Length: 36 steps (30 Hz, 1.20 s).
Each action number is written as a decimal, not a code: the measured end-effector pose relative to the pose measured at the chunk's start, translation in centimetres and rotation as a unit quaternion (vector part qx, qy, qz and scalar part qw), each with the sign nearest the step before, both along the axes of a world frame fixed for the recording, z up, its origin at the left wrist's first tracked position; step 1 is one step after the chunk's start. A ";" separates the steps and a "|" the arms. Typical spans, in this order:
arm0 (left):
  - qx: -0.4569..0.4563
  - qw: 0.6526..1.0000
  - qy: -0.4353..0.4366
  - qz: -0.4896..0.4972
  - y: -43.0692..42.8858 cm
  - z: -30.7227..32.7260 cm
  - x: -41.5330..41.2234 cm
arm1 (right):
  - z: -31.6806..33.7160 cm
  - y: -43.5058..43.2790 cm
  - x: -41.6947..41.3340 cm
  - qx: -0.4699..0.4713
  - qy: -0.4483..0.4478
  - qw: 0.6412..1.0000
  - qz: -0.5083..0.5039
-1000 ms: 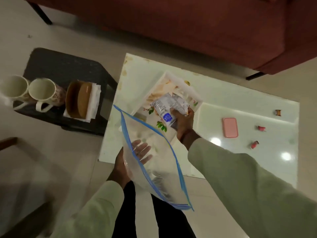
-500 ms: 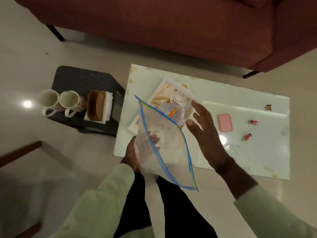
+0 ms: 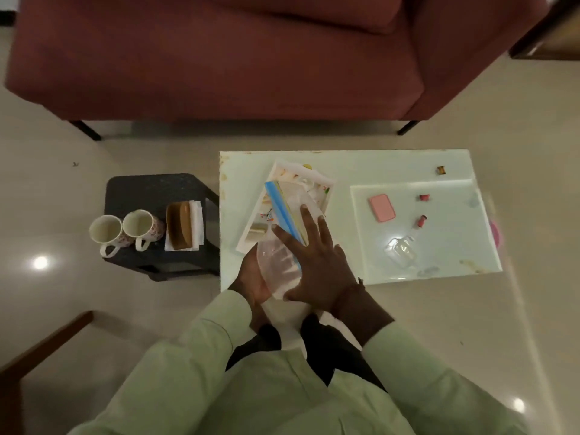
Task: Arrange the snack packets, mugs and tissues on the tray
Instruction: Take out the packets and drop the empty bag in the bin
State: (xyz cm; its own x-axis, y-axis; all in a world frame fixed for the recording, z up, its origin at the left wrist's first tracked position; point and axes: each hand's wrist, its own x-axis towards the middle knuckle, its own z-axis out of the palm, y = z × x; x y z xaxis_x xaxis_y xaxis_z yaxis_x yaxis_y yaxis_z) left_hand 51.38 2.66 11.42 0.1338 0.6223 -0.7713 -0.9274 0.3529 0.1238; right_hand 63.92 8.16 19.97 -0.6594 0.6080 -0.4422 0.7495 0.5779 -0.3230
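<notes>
No writing readable; hands (image 3: 317,262) flatten bag (image 3: 284,240).

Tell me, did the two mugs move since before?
No. The two mugs stand on the black stool, left of the tissue holder, as before.

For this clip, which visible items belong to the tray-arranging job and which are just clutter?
Job items:
tray
two mugs
tissues in holder
zip bag, held between left hand and right hand

Lying about:
pink case
small red bits
clear plastic piece
</notes>
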 end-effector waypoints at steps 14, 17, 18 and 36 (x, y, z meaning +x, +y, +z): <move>0.146 0.751 0.579 -0.283 4.5 4.8 2.7 | -1.9 4.1 9.3 -0.233 0.166 0.884 -0.369; 0.252 0.712 0.535 -0.379 6.0 5.0 5.7 | -1.2 5.3 14.0 -0.318 0.253 0.799 -0.443; 0.289 0.692 0.513 -0.417 6.6 5.0 7.4 | -1.0 5.6 15.7 -0.337 0.272 0.782 -0.448; 0.210 0.693 0.590 -0.356 17.0 3.5 37.4 | -0.7 10.2 41.7 -0.410 0.439 0.640 -0.480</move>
